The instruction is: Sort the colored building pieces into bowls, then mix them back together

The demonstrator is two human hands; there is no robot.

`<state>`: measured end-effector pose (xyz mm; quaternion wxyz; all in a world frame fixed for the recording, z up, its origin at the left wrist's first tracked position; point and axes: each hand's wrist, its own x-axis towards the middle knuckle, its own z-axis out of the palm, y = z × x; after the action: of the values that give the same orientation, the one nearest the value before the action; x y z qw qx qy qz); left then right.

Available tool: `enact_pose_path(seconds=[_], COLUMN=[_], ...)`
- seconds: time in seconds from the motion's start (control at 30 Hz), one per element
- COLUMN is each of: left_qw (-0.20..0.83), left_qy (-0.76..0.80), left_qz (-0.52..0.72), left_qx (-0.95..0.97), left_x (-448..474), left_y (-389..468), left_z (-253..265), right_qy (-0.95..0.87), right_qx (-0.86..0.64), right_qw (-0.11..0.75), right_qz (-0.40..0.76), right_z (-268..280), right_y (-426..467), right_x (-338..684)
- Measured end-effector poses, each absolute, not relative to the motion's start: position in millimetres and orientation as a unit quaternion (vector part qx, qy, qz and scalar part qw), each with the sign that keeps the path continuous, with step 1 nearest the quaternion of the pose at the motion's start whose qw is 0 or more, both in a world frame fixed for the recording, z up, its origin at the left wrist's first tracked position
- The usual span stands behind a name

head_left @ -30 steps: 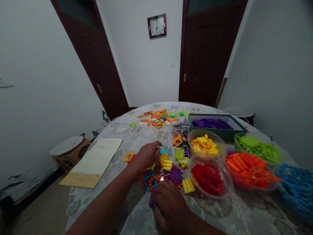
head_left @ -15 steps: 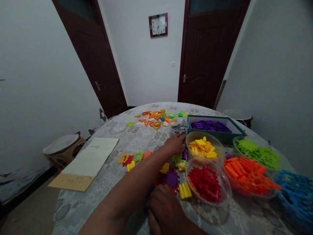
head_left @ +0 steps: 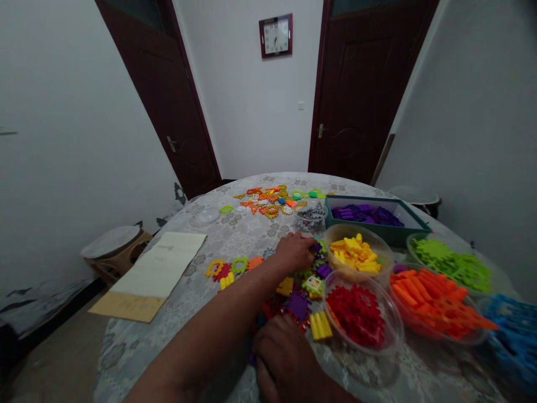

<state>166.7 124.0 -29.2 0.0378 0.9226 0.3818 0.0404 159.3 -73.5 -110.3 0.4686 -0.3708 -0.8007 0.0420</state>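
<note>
My left hand (head_left: 295,251) reaches across to the mixed pile of plastic gear pieces beside the yellow bowl. Its fingers point down among green and purple pieces, and their tips are mostly hidden. A small purple piece (head_left: 324,271) and a yellow-green piece with a pale label (head_left: 314,284) lie just nearer to me. My right hand (head_left: 283,350) is closed low at the table's near side, its fingers curled; whatever is inside is hidden. Right above it lie a purple gear (head_left: 298,304) and dark red gears. A yellow ribbed piece (head_left: 321,326) lies to its right.
Clear bowls hold yellow pieces (head_left: 354,253), red gears (head_left: 356,314), orange pieces (head_left: 432,302), green gears (head_left: 451,263) and grey pieces (head_left: 310,214). Blue pieces (head_left: 514,330) sit far right. A box (head_left: 377,232) holds purple pieces. An open notebook (head_left: 155,274) lies left.
My left hand has drawn slightly back and left from beside the grey bowl, uncovering green and purple pieces. My right hand stays about where it was. The view has shifted a little.
</note>
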Motion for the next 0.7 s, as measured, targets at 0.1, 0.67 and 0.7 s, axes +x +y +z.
enact_pose_path(seconds=[0.1, 0.67, 0.7], left_qw=[0.058, 0.035, 0.033], left_qy=[0.394, 0.31, 0.304], left_qz=[0.022, 0.075, 0.06], left_qx=[0.917, 0.947, 0.95], left_x=[134, 163, 173], left_y=[110, 108, 114], left_z=[-27, -10, -16], right_qy=[-0.802, -0.806, -0.806], right_qx=[-0.369, -0.373, -0.375], right_qw=[0.468, 0.458, 0.456], right_qz=[0.048, 0.042, 0.043], right_z=[-105, -95, -95], right_y=[-77, -82, -81], right_x=[160, 163, 163])
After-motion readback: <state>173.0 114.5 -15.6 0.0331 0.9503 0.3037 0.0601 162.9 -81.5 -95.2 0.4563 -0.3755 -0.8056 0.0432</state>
